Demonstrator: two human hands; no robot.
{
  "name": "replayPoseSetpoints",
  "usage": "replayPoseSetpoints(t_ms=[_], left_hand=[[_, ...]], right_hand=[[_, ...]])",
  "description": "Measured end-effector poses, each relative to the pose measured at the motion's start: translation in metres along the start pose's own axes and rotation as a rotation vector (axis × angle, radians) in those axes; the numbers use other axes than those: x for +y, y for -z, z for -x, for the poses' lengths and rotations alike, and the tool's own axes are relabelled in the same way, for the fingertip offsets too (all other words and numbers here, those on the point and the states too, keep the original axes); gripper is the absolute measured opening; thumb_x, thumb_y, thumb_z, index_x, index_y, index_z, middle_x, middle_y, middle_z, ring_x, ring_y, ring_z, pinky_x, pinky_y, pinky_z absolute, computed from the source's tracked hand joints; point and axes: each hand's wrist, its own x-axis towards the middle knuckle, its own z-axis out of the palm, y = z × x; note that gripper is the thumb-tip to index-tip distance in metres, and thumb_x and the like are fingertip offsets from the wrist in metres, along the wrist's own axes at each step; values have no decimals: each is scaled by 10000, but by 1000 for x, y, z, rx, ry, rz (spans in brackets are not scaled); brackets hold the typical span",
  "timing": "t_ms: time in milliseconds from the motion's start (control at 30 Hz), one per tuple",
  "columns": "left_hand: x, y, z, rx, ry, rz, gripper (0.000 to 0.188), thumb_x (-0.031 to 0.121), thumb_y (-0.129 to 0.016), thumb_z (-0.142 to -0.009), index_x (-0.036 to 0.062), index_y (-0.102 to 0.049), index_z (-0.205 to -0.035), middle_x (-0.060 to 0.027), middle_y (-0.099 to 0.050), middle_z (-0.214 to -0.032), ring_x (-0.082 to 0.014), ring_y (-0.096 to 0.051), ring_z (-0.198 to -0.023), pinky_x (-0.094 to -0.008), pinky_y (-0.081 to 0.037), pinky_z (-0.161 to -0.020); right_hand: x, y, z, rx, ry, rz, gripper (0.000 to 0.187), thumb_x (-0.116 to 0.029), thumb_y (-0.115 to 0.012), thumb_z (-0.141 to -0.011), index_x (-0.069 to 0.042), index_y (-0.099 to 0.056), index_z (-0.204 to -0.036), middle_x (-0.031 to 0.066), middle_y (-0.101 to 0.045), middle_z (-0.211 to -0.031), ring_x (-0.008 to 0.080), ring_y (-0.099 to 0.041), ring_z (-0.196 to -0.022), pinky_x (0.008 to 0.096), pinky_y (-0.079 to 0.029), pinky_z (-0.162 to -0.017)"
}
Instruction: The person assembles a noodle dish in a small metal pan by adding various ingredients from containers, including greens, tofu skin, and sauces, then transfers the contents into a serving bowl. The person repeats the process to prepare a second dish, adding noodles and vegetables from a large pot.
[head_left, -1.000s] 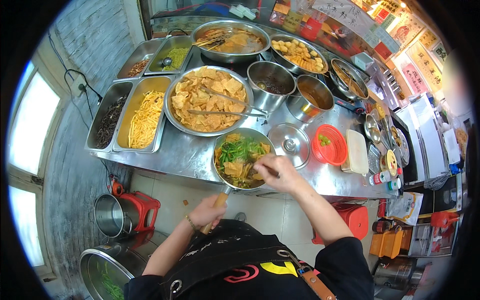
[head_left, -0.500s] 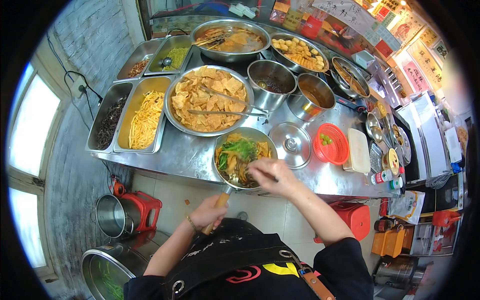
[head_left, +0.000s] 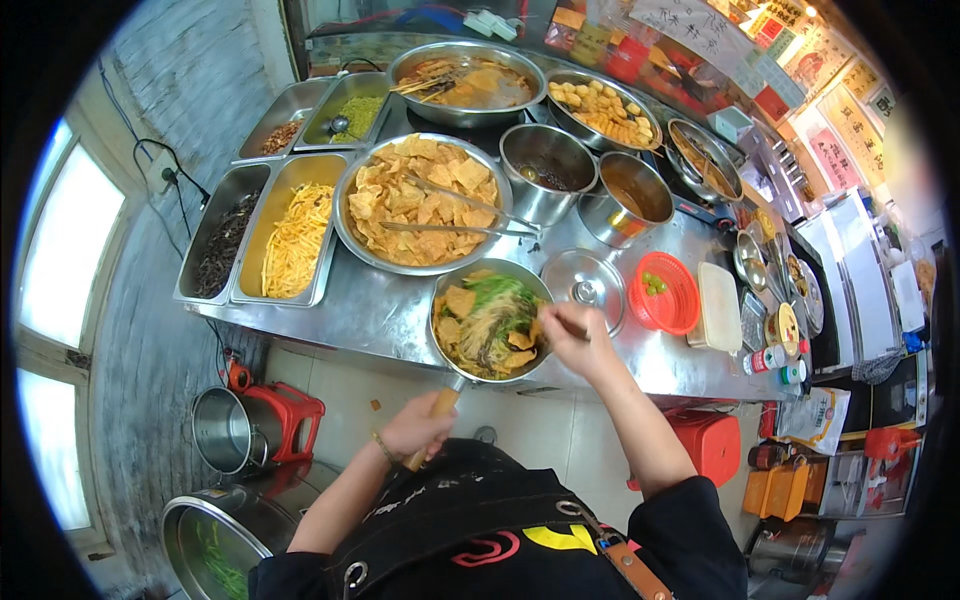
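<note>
My left hand (head_left: 415, 428) is closed around the wooden handle (head_left: 440, 402) of a small metal pan (head_left: 437, 340), keeping it at the counter's front edge. Inside the pan lie a mix of thin noodles (head_left: 487, 318), green leaves (head_left: 492, 290) and brownish fried pieces (head_left: 461, 301), smeared by motion. My right hand (head_left: 578, 340) is closed at the pan's right rim on a thin, dark stick-like utensil (head_left: 572, 328). Its lower end is blurred or hidden among the food, so I cannot tell whether there is one stick or a pair.
Behind the pan stands a wide bowl of fried sheets (head_left: 420, 195) with tongs (head_left: 460, 229) on it. Trays of yellow shreds (head_left: 300, 240) and dark shreds (head_left: 225, 245) stand left. Right are a steel lid (head_left: 584, 290), red basket (head_left: 664, 292) and deep pots (head_left: 625, 200).
My right hand has moved slightly right, toward the pan's right rim. The food has been turned over, with pale noodles now showing in the middle. My left hand stays on the handle.
</note>
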Motion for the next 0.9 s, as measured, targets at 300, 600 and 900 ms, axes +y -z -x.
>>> replayPoseSetpoints(t_ms=[300,600,900], left_hand=[[-1,0,1,8,-3,-12,238,78,-509,-848,40,-409,-1061,-26,-462,-639,-102,-453,-409,-257,-395,-354],[-7,1,-2,-15,-17,16,230,76,-508,-845,39,-412,-1051,-24,-459,-634,-99,-445,-407,-255,-393,-353],[-3,-2,-1,-2,-16,-17,226,76,-504,-844,39,-412,-1047,-27,-462,-631,-102,-442,-405,-256,-388,-349]], right_hand=[[-30,25,-4,-13,-75,-151,100,-79,-629,-825,-3,-680,-865,51,-669,-743,97,-607,-679,232,-477,-626],[-28,5,2,-62,207,89,94,-92,-641,-812,-16,-674,-857,114,-662,-748,196,-627,-602,289,-484,-545],[-16,-19,3,-47,-89,-293,88,-92,-621,-825,-12,-648,-802,56,-638,-685,131,-601,-608,261,-479,-585]])
